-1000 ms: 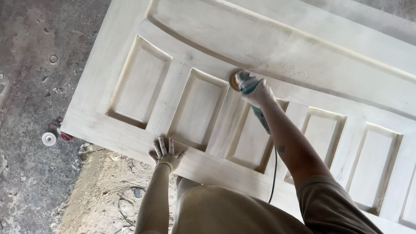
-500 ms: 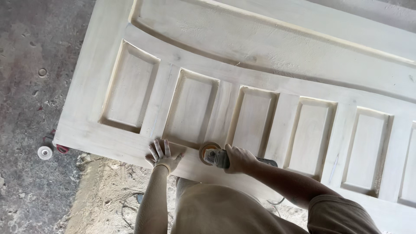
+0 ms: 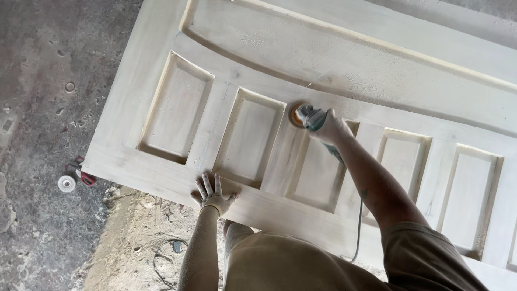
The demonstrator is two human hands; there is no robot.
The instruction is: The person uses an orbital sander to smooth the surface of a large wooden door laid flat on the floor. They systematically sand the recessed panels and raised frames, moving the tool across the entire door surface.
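Pale, unfinished wood fills the head view: a panelled door (image 3: 344,70) lies flat across the frame, its row of recessed panels running from left to right. My right hand (image 3: 327,126) is clenched around the body of a small angle grinder (image 3: 308,117), and its round sanding disc (image 3: 295,114) sits on the upright rail between the second and third panels, just under the long curved rail. The cord (image 3: 357,226) drops from the tool along my forearm and off the near edge. My left hand (image 3: 214,195) grasps nothing; it lies flat with the fingers spread on the bottom rail, pressing the door down near its edge.

To sand this rail well, I judge that the disc should stay nearly flat on the wood with light pressure, so that it does not dig into the moulded edge of either panel beside it. I would keep the cord clear of the disc, and the left palm well apart from it.

On the concrete floor (image 3: 37,108) to the left lie a spare white disc (image 3: 67,183) and a red object I cannot make out.
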